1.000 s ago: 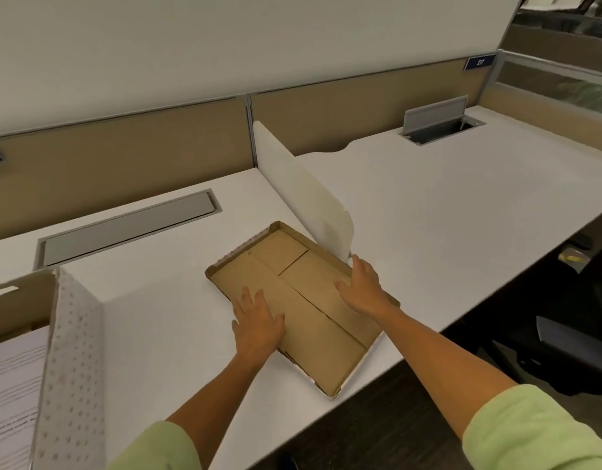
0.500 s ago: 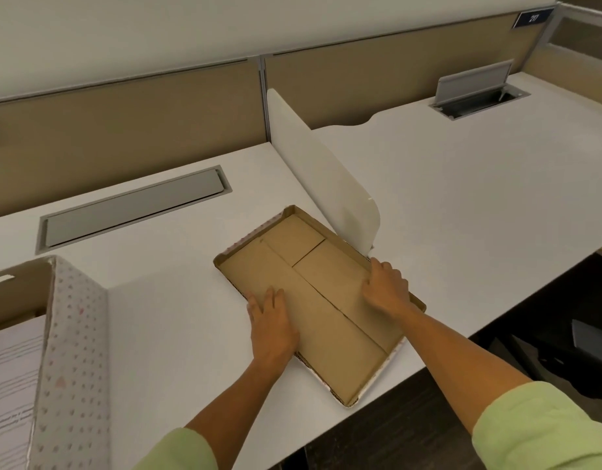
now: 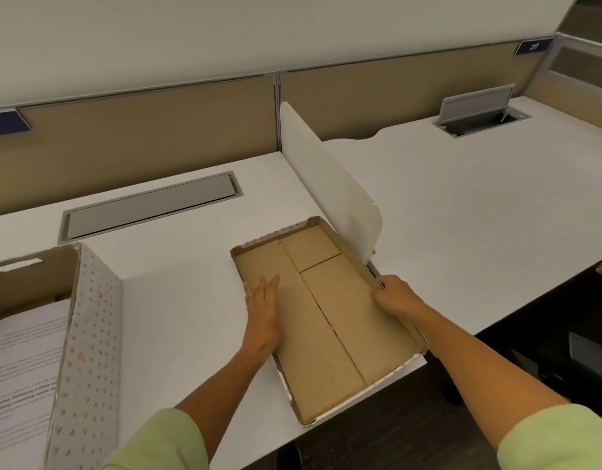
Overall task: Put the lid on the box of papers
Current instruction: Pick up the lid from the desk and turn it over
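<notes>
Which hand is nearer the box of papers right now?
Left. The left hand lies flat on the lid's near-left edge, toward the box of papers; the right hand grips the lid's far-right rim.

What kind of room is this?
Probably an office. The long white desk is split by a white divider, has grey cable hatches, and tan partition panels run behind it with a numbered tag.

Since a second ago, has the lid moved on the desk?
Yes. The lid has slid toward the person; its near corner now overhangs the desk edge, farther out past the divider.
</notes>
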The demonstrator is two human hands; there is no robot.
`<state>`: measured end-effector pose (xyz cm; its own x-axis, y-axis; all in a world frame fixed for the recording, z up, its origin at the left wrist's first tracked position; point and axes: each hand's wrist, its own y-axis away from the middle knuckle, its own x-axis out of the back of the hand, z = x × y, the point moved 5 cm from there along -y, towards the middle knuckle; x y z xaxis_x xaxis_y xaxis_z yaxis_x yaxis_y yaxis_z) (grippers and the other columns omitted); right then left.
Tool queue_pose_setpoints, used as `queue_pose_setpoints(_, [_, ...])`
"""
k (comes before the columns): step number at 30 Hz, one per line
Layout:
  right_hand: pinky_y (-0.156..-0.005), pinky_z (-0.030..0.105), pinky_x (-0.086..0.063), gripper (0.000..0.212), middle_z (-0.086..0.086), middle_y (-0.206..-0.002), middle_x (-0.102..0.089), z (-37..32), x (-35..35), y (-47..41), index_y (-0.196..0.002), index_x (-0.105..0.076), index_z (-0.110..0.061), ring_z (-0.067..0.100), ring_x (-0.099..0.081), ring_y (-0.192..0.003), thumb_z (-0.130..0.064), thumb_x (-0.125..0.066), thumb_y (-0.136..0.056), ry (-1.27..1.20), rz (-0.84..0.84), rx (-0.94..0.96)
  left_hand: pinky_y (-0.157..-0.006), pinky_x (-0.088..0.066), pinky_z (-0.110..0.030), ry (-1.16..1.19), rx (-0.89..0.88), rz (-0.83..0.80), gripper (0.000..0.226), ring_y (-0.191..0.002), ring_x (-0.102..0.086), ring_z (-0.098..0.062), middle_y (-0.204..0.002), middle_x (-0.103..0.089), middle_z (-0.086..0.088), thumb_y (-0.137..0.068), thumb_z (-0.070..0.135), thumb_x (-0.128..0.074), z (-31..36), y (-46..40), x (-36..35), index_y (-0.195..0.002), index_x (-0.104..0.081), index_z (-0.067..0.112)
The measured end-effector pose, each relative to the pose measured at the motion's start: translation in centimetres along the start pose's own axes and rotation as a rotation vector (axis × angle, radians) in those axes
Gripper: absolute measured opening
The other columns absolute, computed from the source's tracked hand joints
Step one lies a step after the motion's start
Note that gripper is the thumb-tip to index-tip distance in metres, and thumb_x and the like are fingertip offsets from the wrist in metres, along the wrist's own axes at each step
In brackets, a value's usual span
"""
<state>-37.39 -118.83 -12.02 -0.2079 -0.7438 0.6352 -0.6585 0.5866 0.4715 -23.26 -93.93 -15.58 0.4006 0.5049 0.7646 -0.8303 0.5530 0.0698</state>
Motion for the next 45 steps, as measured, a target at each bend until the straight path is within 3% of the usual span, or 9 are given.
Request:
queue_pose_setpoints(4, [-0.102, 0.049, -0.052, 0.039, 0.012, -0.126, -0.065, -0.7, 0.1, 2.8, -0.134, -0.055, -0.009, 0.028, -0.066, -0.111, -0.029, -0.054, -0.101, -0.127, -0.149, 0.017, -0.122, -0.011, -0.047, 0.013, -0.045, -0.069, 0.098, -0.153, 0.014, -0.025, -0.166, -0.010, -0.003, -0.078, -0.028, -0.047, -0.2, 0.4, 1.4, -0.154, -0.020, 0.028])
queue_pose_setpoints(8, [-0.107, 0.051, -0.048, 0.040, 0.012, -0.130, -0.063, -1.5, 0.5, 5.6, -0.143, -0.046, -0.011, 0.030, -0.062, -0.118, -0.025, -0.048, -0.105, -0.305, -0.211, -0.028, -0.123, -0.009, -0.050, 0.000, -0.076, -0.090, 0.088, -0.153, 0.008, -0.029, -0.164, -0.017, -0.005, -0.081, -0.024, -0.047, 0.8, 1.1, 3.0, -0.150, -0.029, 0.027])
queue_pose_setpoints(15, [-0.066, 0.025, -0.055, 0.019, 0.000, -0.111, -0.068, -4.7, 1.4, 10.6, -0.118, -0.053, -0.026, 0.016, -0.067, -0.098, -0.019, -0.044, -0.103, -0.376, -0.131, 0.099, -0.120, 0.003, -0.057, -0.138, -0.054, -0.027, 0.072, -0.152, -0.002, -0.040, -0.159, -0.029, -0.008, -0.085, -0.020, -0.046, 3.1, 2.2, 7.0, -0.145, -0.041, 0.021])
queue_pose_setpoints(17, [-0.061, 0.022, -0.053, 0.022, -0.002, -0.110, -0.066, -5.8, 1.4, 12.2, -0.115, -0.054, -0.027, 0.013, -0.067, -0.096, -0.017, -0.043, -0.100, -0.379, -0.075, 0.146, -0.122, -0.005, -0.054, -0.077, -0.068, 0.025, 0.071, -0.151, -0.011, -0.037, -0.158, -0.032, -0.009, -0.085, -0.017, -0.050, 4.7, 3.1, 8.4, -0.146, -0.039, 0.020])
queue_pose_setpoints(23, [-0.085, 0.043, -0.057, 0.038, 0.005, -0.117, -0.059, -9.7, 0.1, 16.2, -0.131, -0.046, -0.019, 0.024, -0.061, -0.103, -0.021, -0.041, -0.093, -0.315, 0.109, 0.276, -0.112, -0.036, -0.042, 0.212, -0.154, 0.099, 0.060, -0.142, -0.038, -0.025, -0.155, -0.039, -0.006, -0.097, 0.033, -0.057, 10.5, 6.3, 11.4, -0.149, -0.033, 0.017])
queue_pose_setpoints(30, [-0.071, 0.036, -0.050, 0.016, -0.015, -0.085, -0.046, -13.7, -1.6, 20.4, -0.112, -0.040, -0.026, 0.007, -0.049, -0.074, -0.021, -0.047, -0.098, -0.305, 0.361, 0.440, -0.100, -0.051, -0.039, 0.570, -0.081, 0.064, 0.057, -0.121, -0.056, -0.018, -0.135, -0.058, -0.004, -0.091, 0.055, -0.055, 15.1, 9.0, 14.4, -0.135, -0.051, 0.019])
queue_pose_setpoints(35, [-0.054, 0.019, -0.047, 0.019, -0.008, -0.085, -0.058, -15.3, -2.7, 23.3, -0.110, -0.042, -0.020, 0.009, -0.060, -0.068, -0.033, -0.053, -0.101, -0.367, 0.433, 0.560, -0.098, -0.054, -0.044, 0.686, -0.075, 0.119, 0.056, -0.116, -0.060, -0.018, -0.124, -0.064, -0.001, -0.085, 0.052, -0.066, 17.6, 11.0, 16.1, -0.127, -0.059, 0.017])
queue_pose_setpoints(41, [-0.060, 0.020, -0.052, 0.043, 0.008, -0.117, -0.069, -17.0, -4.6, 26.2, -0.122, -0.042, -0.012, 0.014, -0.065, -0.073, -0.041, -0.061, -0.096, -0.325, 0.520, 0.666, -0.058, -0.051, -0.009, 0.674, -0.164, 0.204, 0.033, -0.088, -0.062, -0.007, -0.101, -0.060, 0.013, -0.086, 0.027, -0.073, 17.9, 13.5, 18.5, -0.109, -0.050, 0.024])
queue_pose_setpoints(45, [-0.081, 0.041, -0.060, 0.054, 0.011, -0.133, -0.060, -19.4, -6.7, 27.2, -0.129, -0.035, -0.014, 0.027, -0.068, -0.100, -0.038, -0.067, -0.093, -0.258, 0.462, 0.679, -0.084, -0.057, -0.038, 0.705, -0.098, 0.205, 0.030, -0.105, -0.059, -0.026, -0.116, -0.058, 0.001, -0.090, 0.026, -0.068, 16.2, 14.6, 20.9, -0.113, -0.049, 0.018])
